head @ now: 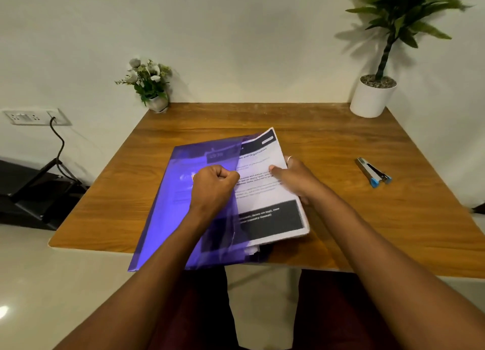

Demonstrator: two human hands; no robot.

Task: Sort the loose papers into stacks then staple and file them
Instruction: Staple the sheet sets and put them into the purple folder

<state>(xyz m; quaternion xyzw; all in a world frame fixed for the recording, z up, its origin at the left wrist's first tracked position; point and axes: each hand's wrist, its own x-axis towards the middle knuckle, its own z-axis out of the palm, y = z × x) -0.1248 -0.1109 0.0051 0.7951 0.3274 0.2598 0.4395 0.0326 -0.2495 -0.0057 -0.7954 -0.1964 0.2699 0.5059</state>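
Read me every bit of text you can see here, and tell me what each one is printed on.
"and Organization": heading on the paper stack, its start hidden by the purple folder.
"laundry basket)": white print in the stack's dark lower band, blurred, uncertain.
Body paragraphs, corner label, print under the folder: too blurred.
Stapler: nothing readable.

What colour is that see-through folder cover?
Purple, translucent folder cover; the head view, the only one, shows it.
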